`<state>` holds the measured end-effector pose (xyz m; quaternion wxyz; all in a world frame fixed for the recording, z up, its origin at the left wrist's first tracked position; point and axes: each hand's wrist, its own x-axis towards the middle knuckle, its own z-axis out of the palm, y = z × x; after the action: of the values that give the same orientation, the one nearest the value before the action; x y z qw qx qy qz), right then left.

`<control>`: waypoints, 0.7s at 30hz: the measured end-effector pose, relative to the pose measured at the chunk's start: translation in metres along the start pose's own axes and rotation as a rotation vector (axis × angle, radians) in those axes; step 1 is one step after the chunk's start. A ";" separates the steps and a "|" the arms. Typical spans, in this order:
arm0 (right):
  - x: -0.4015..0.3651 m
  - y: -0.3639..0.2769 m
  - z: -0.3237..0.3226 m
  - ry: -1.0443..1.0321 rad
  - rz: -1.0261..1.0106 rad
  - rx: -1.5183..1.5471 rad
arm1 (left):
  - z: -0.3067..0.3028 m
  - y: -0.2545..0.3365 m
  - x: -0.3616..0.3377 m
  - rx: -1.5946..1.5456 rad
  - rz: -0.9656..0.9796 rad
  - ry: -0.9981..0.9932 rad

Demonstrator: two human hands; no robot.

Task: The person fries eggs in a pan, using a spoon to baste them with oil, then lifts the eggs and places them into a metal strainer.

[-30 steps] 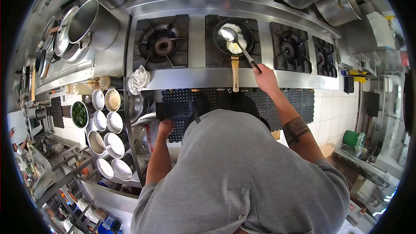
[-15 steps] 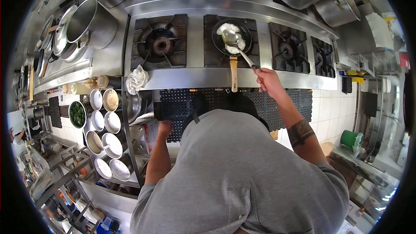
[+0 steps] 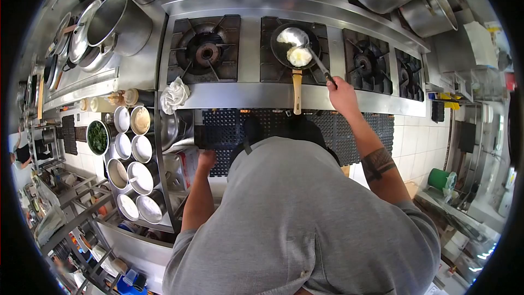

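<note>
My right hand [image 3: 343,94] is closed round the dark handle end of a large metal spoon [image 3: 318,62]. The spoon's bowl lies at the upper part of a small black frying pan [image 3: 277,53], against the food there. Two white portions of what looks like egg are in the pan; the nearer egg [image 3: 299,56] is rounder and slightly yellow. The pan rests on a burner grate, its wooden handle [image 3: 297,93] pointing towards me and untouched. My left hand [image 3: 207,159] hangs low beside my body, near the floor mat; its fingers are hidden.
Other burners [image 3: 206,53] flank the pan. A crumpled white cloth [image 3: 174,95] lies on the stove's front ledge. To the left are several round containers [image 3: 141,177] and a pot of greens [image 3: 97,137]. Large pots [image 3: 120,24] stand at the back left and back right.
The spoon has moved from the middle of the food to the pan's upper part, and the food now shows as two separate portions. My right hand has shifted slightly right.
</note>
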<state>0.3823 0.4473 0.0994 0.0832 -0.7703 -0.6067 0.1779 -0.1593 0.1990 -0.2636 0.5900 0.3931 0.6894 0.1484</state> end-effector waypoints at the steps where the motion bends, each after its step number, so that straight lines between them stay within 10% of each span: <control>1: -0.003 0.003 0.004 -0.036 -0.029 0.060 | 0.000 -0.005 0.000 -0.001 0.000 0.000; 4: -0.009 0.004 0.012 -0.085 -0.040 0.157 | 0.001 -0.005 -0.003 0.916 0.263 -0.172; 7: -0.010 0.003 0.019 -0.094 -0.043 0.171 | 0.001 0.002 -0.009 0.875 0.234 -0.103; 9: -0.012 0.000 0.019 -0.086 -0.061 0.149 | 0.003 -0.013 0.007 0.188 0.022 0.028; 14: -0.017 0.011 0.024 -0.526 0.327 0.964 | -0.001 0.047 -0.012 0.237 -0.025 0.063; 21: -0.028 0.029 -0.010 -0.566 0.396 1.100 | 0.004 0.098 -0.034 0.010 -0.248 0.105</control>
<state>0.4064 0.4137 0.1032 0.2682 -0.6355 -0.2721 0.6710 -0.1202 0.2369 -0.1758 0.5648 0.2996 0.7634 0.0914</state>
